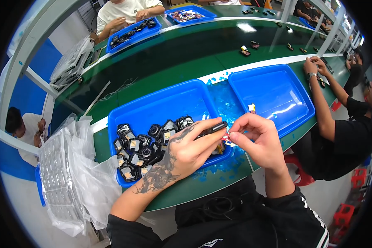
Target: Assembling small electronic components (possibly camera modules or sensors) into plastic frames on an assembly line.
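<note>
My left hand [191, 145] reaches over the right side of a blue tray [153, 103] of black watch-like housings [146, 153]. Its fingers are closed round a slim black object [213, 129], whose kind I cannot make out. Just beyond its fingertips shows a small red and white part [226, 138], partly hidden by the fingers. My right hand [256, 138] meets the left there, thumb and forefinger pinched at that small part. What exactly lies between them is too small to tell.
A second blue tray [273, 95] stands to the right, with a small part [252, 108] at its near left edge. Bits of blue film [225, 103] litter the bench between the trays. Stacked clear plastic trays [60, 177] stand left. Co-workers sit across and at right.
</note>
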{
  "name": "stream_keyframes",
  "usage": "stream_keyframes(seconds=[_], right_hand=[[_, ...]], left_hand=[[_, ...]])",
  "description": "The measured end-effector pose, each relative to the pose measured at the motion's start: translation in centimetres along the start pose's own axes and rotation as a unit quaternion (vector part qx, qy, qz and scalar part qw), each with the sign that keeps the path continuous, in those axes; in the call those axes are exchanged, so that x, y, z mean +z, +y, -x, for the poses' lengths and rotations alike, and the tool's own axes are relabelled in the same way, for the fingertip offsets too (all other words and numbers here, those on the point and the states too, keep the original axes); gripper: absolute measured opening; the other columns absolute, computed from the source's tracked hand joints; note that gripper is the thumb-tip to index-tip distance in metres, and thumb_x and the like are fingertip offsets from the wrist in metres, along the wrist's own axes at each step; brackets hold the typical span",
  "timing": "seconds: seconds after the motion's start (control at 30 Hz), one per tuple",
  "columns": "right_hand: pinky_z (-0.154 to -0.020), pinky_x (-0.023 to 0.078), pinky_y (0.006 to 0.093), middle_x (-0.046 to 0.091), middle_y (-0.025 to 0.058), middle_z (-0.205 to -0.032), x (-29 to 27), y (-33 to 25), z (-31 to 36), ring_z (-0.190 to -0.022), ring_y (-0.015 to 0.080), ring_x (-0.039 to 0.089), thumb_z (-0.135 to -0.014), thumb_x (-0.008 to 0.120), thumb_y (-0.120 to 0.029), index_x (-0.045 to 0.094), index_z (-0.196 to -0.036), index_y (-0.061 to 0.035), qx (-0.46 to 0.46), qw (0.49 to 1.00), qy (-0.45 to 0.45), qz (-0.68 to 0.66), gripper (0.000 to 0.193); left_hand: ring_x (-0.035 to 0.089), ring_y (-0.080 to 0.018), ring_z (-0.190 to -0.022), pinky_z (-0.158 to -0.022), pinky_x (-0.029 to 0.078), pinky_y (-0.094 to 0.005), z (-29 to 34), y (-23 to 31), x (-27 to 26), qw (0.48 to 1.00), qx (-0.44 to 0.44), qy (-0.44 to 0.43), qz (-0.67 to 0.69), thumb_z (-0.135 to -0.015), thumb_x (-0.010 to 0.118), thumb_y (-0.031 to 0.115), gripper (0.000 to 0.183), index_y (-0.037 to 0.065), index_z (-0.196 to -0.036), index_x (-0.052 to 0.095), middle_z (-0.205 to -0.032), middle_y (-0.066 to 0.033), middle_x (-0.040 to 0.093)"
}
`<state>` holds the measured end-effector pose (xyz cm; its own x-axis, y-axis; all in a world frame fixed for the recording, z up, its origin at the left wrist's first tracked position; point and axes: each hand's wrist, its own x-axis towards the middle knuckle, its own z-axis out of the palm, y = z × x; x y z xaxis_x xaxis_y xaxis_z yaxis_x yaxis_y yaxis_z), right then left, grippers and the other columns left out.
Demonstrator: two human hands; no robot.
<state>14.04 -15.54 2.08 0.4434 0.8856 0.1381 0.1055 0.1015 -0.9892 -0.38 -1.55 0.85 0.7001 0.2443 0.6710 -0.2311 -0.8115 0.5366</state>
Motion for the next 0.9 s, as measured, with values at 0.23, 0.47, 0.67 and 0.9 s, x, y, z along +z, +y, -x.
stream_keyframes(seconds=[0.23,0.47,0.67,0.9], right_hand=[[-0.069,0.053,0.0249,0.065,0.0045,-0.081,-0.9,-0.2,-0.1,-0.077,0.0104,0.062,-0.088,0.066,-0.007,0.064,-0.091,0.0022,-0.003,0.995,-0.026,0.097,0.010],[-0.072,0.053,0.0217,0.065,0.0039,-0.090,-0.3,0.2,-0.2,-0.083,0.0089,0.064,-0.080,0.071,0.004,0.062,-0.104,0.0001,-0.031,0.995,-0.007,0.090,0.026],[-0.067,0.049,0.0196,0.066,0.0032,-0.086,1.1,1.5,-0.5,-0.077,0.0067,0.062,-0.079,0.072,0.003,0.060,-0.104,0.0007,-0.052,0.995,0.066,0.060,0.028],[-0.056,0.040,0.0183,0.067,0.0033,-0.077,0.5,0.9,-0.8,-0.059,0.0035,0.049,-0.077,0.073,0.003,0.057,-0.105,-0.0001,-0.010,0.996,0.042,0.079,0.033]], left_hand=[[0.068,-0.0209,-0.077,-0.066,0.052,-0.0276,0.3,-0.1,0.2,0.986,-0.132,-0.058,0.088,-0.081,0.071,-0.002,0.015,0.000,-0.095,0.071,-0.096,-0.0143,0.070],[0.065,-0.0127,-0.095,-0.085,0.053,-0.0252,0.7,-0.1,0.9,0.873,-0.352,-0.059,0.333,-0.090,0.066,0.001,0.018,-0.005,-0.106,0.069,-0.105,-0.0122,0.070],[0.064,-0.0154,-0.104,-0.092,0.052,-0.0275,1.0,-0.3,1.1,0.850,-0.332,-0.014,0.408,-0.092,0.062,0.000,0.036,-0.002,-0.127,0.059,-0.115,-0.0134,0.066],[0.062,-0.0145,-0.109,-0.095,0.050,-0.0282,1.4,-1.3,1.4,0.881,-0.273,-0.036,0.386,-0.092,0.059,-0.002,0.040,0.001,-0.132,0.056,-0.123,-0.0127,0.063]])
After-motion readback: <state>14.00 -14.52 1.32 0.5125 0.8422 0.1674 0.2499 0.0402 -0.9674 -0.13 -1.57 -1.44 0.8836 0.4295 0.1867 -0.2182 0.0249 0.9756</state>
